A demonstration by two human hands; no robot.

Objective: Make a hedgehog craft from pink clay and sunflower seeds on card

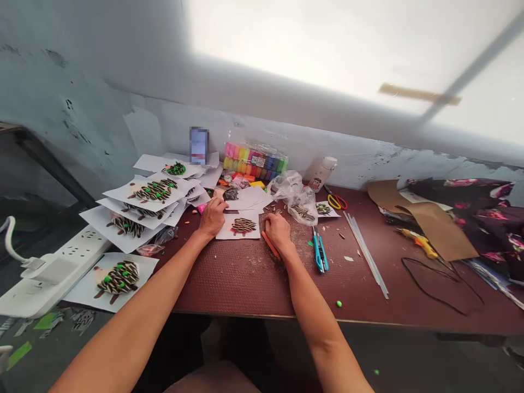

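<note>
A white card (238, 233) lies flat on the table between my hands, bearing a hedgehog figure (244, 225) made of dark striped seeds with pinkish clay. My left hand (213, 217) is closed, fingers curled at the card's upper left corner; whatever it pinches is hidden. Just off the card's right edge rests my right hand (279, 232), also closed, and what its fingers hold cannot be made out. An orange strip-like handle (271, 245) shows beneath that hand. Another paper (251, 197) with a dark seed figure lies right behind the card.
Finished-looking hedgehog cards (153, 191) are piled at left, beside a power strip (82, 248). Behind are coloured clay packs (256, 162), a phone (199, 146), a bag of seeds (302, 210) and a bottle (323, 173). Rightward lie a cutter (320, 251), scissors (337, 201), glue sticks (366, 254) and a glue gun (421, 243).
</note>
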